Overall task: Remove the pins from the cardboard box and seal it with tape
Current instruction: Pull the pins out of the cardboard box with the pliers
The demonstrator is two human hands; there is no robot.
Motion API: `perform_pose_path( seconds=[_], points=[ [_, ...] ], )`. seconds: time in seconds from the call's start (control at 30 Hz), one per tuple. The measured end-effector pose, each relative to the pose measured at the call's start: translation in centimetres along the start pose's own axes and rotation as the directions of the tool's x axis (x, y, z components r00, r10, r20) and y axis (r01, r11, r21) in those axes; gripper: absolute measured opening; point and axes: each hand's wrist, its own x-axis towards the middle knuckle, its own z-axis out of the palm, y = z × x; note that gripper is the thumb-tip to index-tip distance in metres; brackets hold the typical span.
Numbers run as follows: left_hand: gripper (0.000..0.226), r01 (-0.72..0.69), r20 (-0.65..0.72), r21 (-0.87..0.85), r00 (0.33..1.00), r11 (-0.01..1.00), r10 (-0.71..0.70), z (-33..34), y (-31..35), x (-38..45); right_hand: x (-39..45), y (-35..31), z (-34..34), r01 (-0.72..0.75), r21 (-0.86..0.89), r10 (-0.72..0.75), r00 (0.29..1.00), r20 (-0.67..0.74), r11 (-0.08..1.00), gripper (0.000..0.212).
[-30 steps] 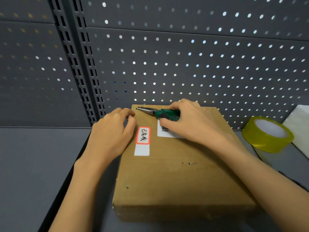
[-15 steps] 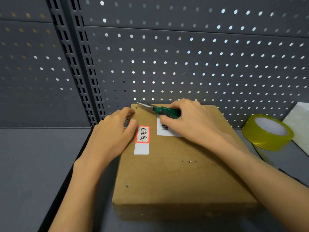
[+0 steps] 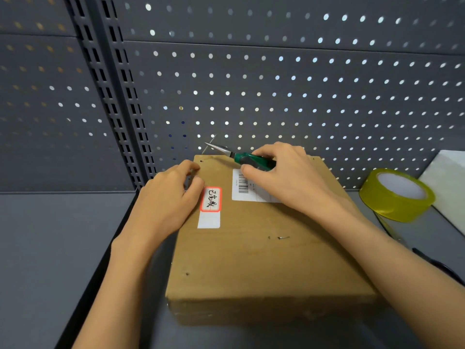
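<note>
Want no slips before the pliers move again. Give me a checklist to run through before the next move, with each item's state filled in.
1. Right hand grips the green-handled pliers: ok.
2. Pin caught at the plier tips, raised off the cardboard box at its far left corner: ok, though whether it is fully out, cannot tell.
3. Left hand rests on the box's left edge, steadying it: ok.
4. All pins out: not ok, a small pin lies near the middle of the top.
5. Tape roll beside the box on the right: ok.
6. Box sealed: not ok, no tape on it.
</note>
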Motion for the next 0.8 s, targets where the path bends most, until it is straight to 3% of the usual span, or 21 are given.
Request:
perform_pose_path(
  seconds=[0.23, 0.53, 0.7, 0.8],
  points=[
    [0.035, 0.001, -0.003, 0.004, 1.000, 1.000, -0.001, -0.1, 0.0, -0.2, -0.5, -0.8, -1.5, -0.035, -0.030, 0.035, 0.999, 0.015, 0.999, 0.023],
    [0.035, -0.023, 0.026, 0.119, 0.999, 0.993, 0.020, -0.4, 0.8, -0.5, -1.9, -0.5, -2.1, -0.071, -0.011, 0.070, 0.995, -0.069, 0.997, 0.024],
    [0.038, -0.120, -0.004, 0.243, 0.992, 0.963, 0.125, -1.8, 1.7, -0.6, -3.5, 0.0, -3.3, -0.107, -0.012, 0.104, 0.981, -0.163, 0.994, 0.022],
    [0.051, -0.195, -0.047, 0.256, 0.976, 0.947, 0.214, -3.1, 3.0, -0.8, -4.7, 0.4, -4.1, -0.113, -0.046, 0.098, 0.965, -0.243, 0.993, 0.022]
  ],
)
